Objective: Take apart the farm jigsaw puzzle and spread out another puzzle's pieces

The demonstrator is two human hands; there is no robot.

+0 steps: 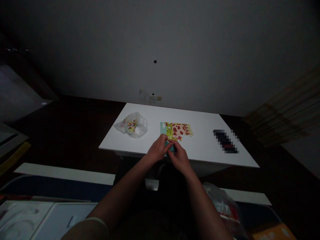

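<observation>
My left hand [158, 147] and my right hand [179, 157] meet at the near edge of the white table. The fingers of both are closed on a small teal puzzle piece [169, 145]; the fingers hide part of it, so I cannot tell whether it is one piece or more. Just beyond my fingertips lies a joined section of jigsaw puzzle [178, 129], with brown-spotted animal shapes, yellow-green and pale teal areas. Its right and near edges are uneven. Left of it sits a clear plastic bag [138, 128] with colourful pieces inside.
The white table [200, 121] stands close to a grey wall with a socket strip [155, 98]. A dark, pixelated object [226, 141] lies on its right side. Beside me are flat boxes [67, 216] at left and another plastic bag [222, 203] at right.
</observation>
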